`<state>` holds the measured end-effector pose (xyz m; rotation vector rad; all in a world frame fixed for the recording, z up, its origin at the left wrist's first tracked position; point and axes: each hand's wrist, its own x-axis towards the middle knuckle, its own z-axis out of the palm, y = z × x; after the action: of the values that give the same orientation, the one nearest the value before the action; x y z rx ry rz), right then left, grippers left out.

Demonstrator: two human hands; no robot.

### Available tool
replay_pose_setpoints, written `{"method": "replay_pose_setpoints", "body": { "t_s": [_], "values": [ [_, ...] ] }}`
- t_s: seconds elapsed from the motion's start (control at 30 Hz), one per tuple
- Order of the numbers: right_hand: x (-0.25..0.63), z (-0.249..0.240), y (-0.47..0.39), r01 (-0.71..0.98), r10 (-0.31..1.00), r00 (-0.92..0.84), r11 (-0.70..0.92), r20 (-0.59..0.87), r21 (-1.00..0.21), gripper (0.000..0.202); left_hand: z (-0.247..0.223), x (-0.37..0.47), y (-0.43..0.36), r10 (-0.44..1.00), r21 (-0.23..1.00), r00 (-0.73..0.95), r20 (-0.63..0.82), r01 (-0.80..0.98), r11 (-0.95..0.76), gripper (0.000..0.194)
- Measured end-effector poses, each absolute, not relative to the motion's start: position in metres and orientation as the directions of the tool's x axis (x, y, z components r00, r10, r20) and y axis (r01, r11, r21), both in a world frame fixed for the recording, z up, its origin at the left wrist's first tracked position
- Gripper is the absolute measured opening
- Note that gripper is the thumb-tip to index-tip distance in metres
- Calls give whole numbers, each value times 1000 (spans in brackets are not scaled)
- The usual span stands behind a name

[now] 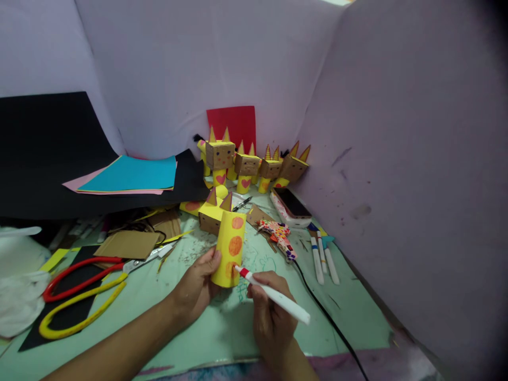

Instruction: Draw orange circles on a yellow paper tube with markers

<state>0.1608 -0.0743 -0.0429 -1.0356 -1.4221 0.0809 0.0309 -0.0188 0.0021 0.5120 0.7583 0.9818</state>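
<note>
My left hand (198, 288) is wrapped round the lower left side of a yellow paper tube (224, 248), which stands tilted above the table. Three orange-red filled circles run down the tube's front. In my right hand (273, 312) is a white marker (281, 302) with a red collar, and its tip meets the lowest circle. Just behind the tube sits a cardboard box head (209, 219) with a yellow top and two pointed ears. The tube hides part of that head.
Several finished box-headed figures (220, 156) stand at the back before a red sheet (238, 121). Red-and-yellow scissors (89, 288) and cardboard pieces (127, 244) lie left. On the right are a phone (291, 202), a flower-patterned glue gun (280, 238) with a black cord, and white markers (317, 259).
</note>
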Motion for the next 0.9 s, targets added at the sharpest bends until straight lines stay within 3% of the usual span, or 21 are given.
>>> {"method": "replay_pose_setpoints", "body": {
  "t_s": [0.5,0.9],
  "values": [
    [158,-31,-72,538,574,144,638,806,-550,13,4,31,-19,873,684,353,-336,-545,484,13],
    [162,-40,-72,471,641,239,580,729,-665,11,4,31,-19,872,684,347,-346,-543,487,14]
  ]
}}
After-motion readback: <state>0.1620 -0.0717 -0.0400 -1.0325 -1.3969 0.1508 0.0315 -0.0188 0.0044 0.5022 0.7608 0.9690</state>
